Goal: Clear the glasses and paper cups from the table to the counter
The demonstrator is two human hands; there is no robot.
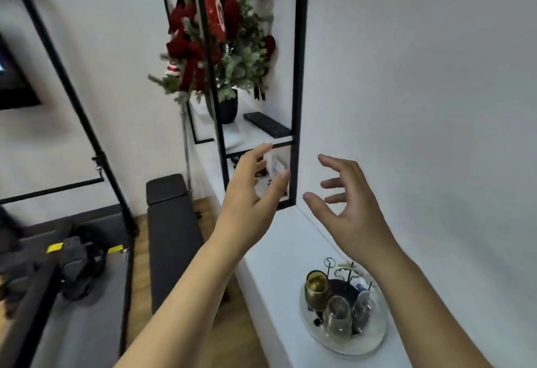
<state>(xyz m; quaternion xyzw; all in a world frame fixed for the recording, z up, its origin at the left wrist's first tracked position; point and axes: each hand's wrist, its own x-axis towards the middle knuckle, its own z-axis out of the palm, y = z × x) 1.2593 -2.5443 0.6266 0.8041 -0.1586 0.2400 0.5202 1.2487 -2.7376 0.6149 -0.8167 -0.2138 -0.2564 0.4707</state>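
A white counter point(279, 254) runs along the wall on the right. On it lies a round glass tray point(374, 341) with a gold glass point(317, 289) and two clear glasses point(337, 315) standing close together. My left hand point(252, 190) and my right hand point(345, 208) are both raised above the counter, beyond the tray, fingers spread and holding nothing. No paper cups or table are in sight.
A black metal shelf frame point(299, 77) stands at the counter's far end, holding a decorated plant in a dark pot point(226, 106) and a black remote point(267, 125). A dark padded bench point(171, 231) and gym equipment point(75, 266) stand on the floor to the left.
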